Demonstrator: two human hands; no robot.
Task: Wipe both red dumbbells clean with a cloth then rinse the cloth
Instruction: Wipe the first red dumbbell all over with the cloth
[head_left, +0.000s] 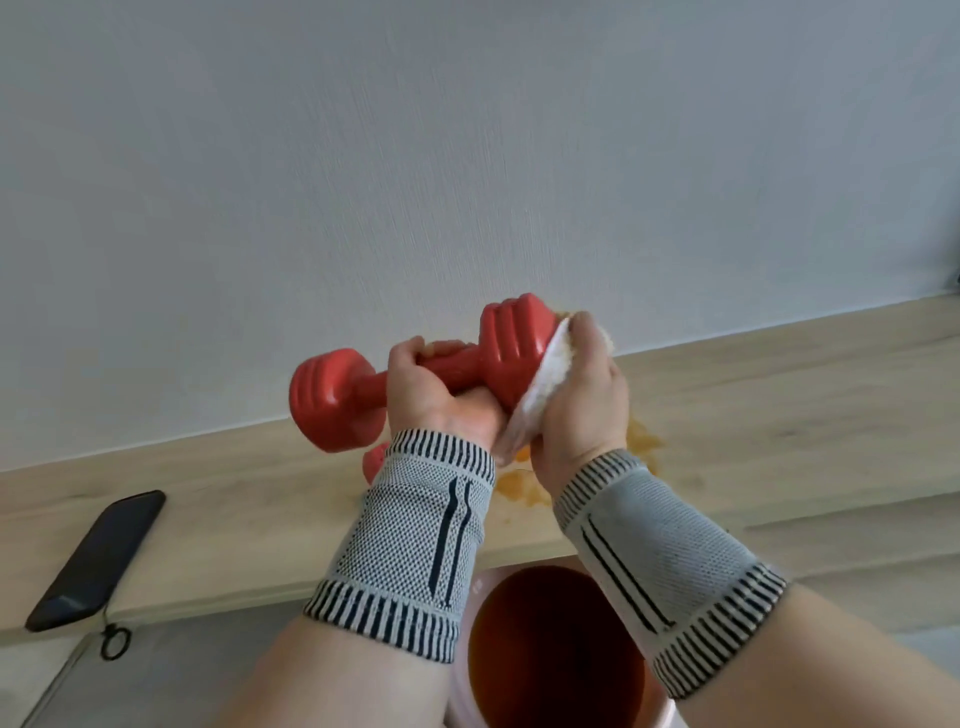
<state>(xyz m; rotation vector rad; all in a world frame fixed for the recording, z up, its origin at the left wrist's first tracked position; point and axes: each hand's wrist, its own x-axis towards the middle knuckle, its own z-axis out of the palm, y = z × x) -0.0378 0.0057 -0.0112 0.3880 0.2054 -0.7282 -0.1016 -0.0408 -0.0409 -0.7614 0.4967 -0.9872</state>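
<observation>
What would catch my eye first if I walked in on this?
Probably the red dumbbell, held up mid-frame: the left hand grips its handle while the right hand presses a white cloth against one end. Below the hands sits a bucket of orange-brown water, and a dark phone lies at left on the wooden ledge.

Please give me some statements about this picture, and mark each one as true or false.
1. The left hand holds the dumbbell by its handle. True.
2. The cloth is pressed on the dumbbell's left head. False: the right hand presses it on the right head.
3. A phone lies on the shelf. True.
4. The bucket holds clear water. False: the liquid is reddish brown.
5. Both wrists are bare. False: each wears a grey striped band.
</observation>
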